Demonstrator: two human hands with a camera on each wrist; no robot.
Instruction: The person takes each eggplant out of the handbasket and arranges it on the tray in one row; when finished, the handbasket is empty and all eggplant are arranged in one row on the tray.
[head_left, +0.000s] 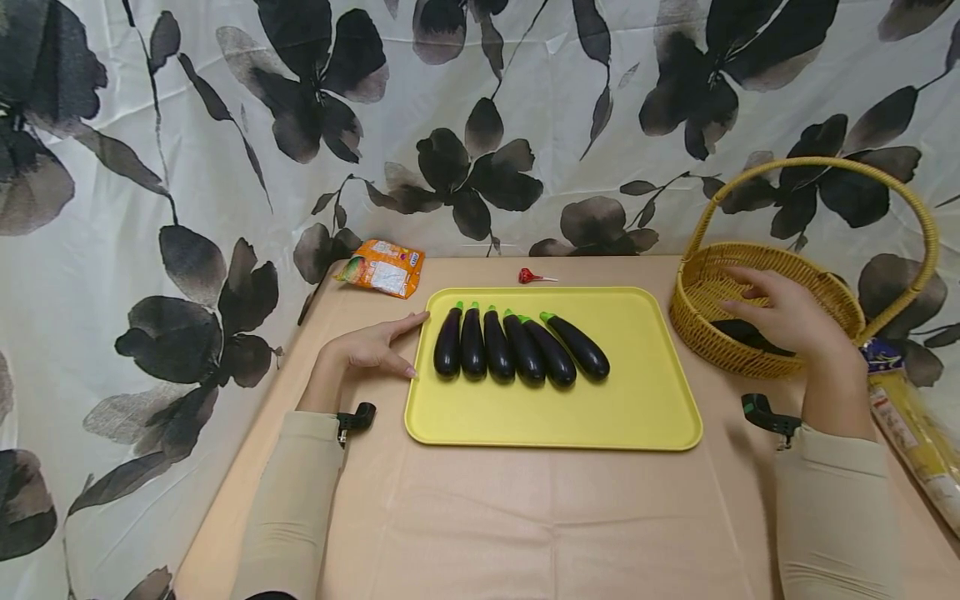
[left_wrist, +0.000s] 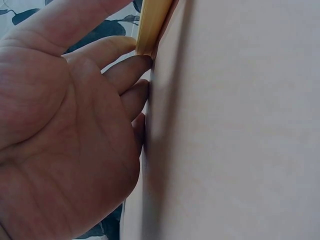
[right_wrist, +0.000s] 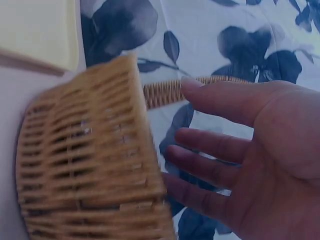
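Observation:
Several dark purple eggplants (head_left: pixel 501 346) with green stem ends lie in a row on a yellow tray (head_left: pixel 645 400). At the tray's left edge, my left hand (head_left: pixel 367 346) touches the rim with extended fingers; the left wrist view shows its palm and the fingertips against the tray's edge (left_wrist: pixel 152 25). Over the wicker basket (head_left: pixel 705 333) at the right is my right hand (head_left: pixel 787 312), fingers loosely spread and holding nothing. A dark, glossy object (head_left: pixel 750 335), partly covered by that hand, lies inside the basket. In the right wrist view the hand (right_wrist: pixel 270 165) is beside the basket's rim.
An orange snack packet (head_left: pixel 384 268) lies behind the tray at the left, and a red lollipop (head_left: pixel 534 276) behind its middle. Right of the basket is a long yellow package (head_left: pixel 911 433). The basket's tall handle (head_left: pixel 825 162) arches up. A floral curtain (head_left: pixel 465 100) hangs behind the table.

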